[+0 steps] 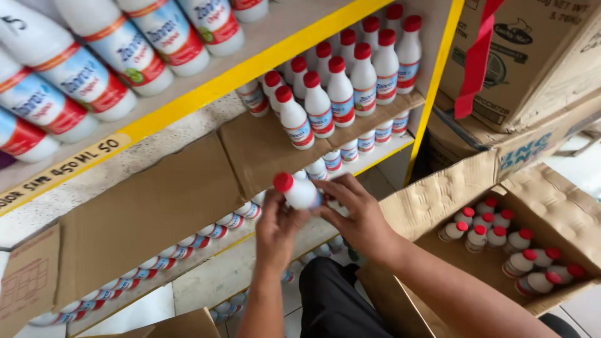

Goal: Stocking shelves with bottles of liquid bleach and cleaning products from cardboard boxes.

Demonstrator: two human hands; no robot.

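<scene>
Both hands, left hand (275,228) and right hand (357,216), grasp one white red-capped bottle (297,191) held before the cardboard-lined shelf (250,150), below standing matching bottles (341,87), with an open carton (438,194) of more at my right.

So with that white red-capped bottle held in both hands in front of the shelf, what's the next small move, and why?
Probably lift the bottle up and set it upright beside the standing bottles on the cardboard sheet. Both the left hand and the right hand hold it just below that row, and bare cardboard shows to the row's left. More bottles lie in the open box.
</scene>
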